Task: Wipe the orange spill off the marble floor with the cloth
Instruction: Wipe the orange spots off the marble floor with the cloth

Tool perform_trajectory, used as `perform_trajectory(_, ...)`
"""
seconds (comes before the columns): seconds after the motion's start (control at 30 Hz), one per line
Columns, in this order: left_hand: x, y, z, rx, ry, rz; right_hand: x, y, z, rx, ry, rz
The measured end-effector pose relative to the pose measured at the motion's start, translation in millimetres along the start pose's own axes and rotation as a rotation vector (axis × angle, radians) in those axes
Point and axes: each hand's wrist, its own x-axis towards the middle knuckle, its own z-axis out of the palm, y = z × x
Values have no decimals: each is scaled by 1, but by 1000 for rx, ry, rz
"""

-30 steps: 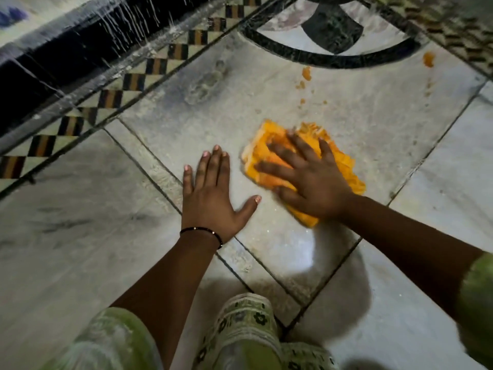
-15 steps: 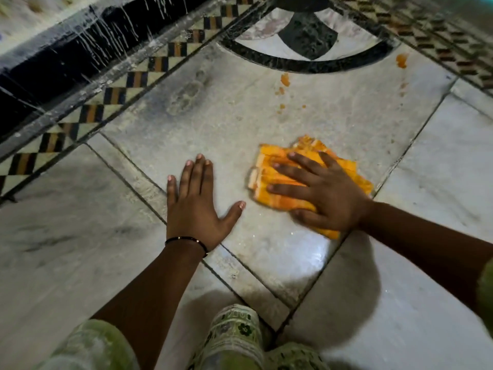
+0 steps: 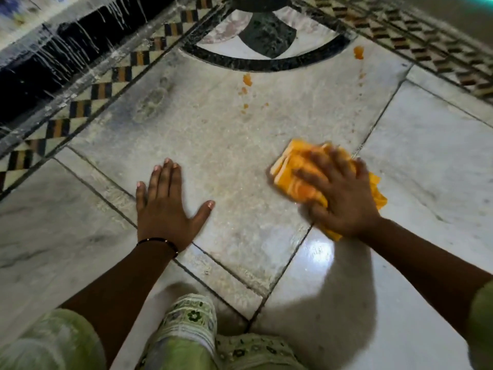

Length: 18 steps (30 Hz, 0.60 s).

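Observation:
My right hand point(image 3: 338, 193) presses flat on a crumpled orange-yellow cloth point(image 3: 290, 166) on the pale marble floor point(image 3: 226, 145), fingers spread over it and blurred by motion. The cloth lies near a dark joint between two slabs. My left hand point(image 3: 165, 206), with a thin black bracelet at the wrist, rests palm-down on the floor to the left, holding nothing. Orange spill drops point(image 3: 246, 80) lie farther away near a black inlaid arc, and another orange blob point(image 3: 358, 52) sits at the upper right.
A chequered inlay border point(image 3: 80, 108) runs along the far left beside a dark, paint-streaked skirting point(image 3: 53, 54). A second patterned border point(image 3: 416, 41) crosses the upper right. My green-patterned knees point(image 3: 186, 332) are at the bottom edge. A wet shine shows under my right forearm.
My right hand has slid the cloth to the right and toward me, onto the slab joint. My left hand has stayed planted on the floor.

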Motion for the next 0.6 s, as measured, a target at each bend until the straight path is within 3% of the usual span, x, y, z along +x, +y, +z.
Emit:
perform_trajectory(0.07, 0, 0, 2, -5, 5, 1, 26, 3, 1, 42, -25, 319)
perform_trajectory(0.13, 0, -1, 3, 0, 9, -2, 48, -9, 2, 52, -101, 414)
perform_trajectory(0.3, 0, 0, 1, 5, -11, 8, -26, -34, 5, 5, -46, -22)
perform_trajectory(0.37, -3, 1, 0, -7, -3, 7, -75, -18, 3, 0, -46, -81)
perform_trajectory(0.43, -7, 7, 0, -37, 25, 4, -89, 12, -1, -10, -33, 83)
perform_trajectory(0.5, -15, 30, -2, -64, 14, 58, -66, 36, -2, 11, -28, 376)
perform_trajectory(0.53, -19, 50, -2, -65, -11, 132, -49, 41, -1, 50, -42, 515)
perform_trajectory(0.6, -22, 96, -5, -34, -72, 333, -13, 32, 2, 102, -88, 625)
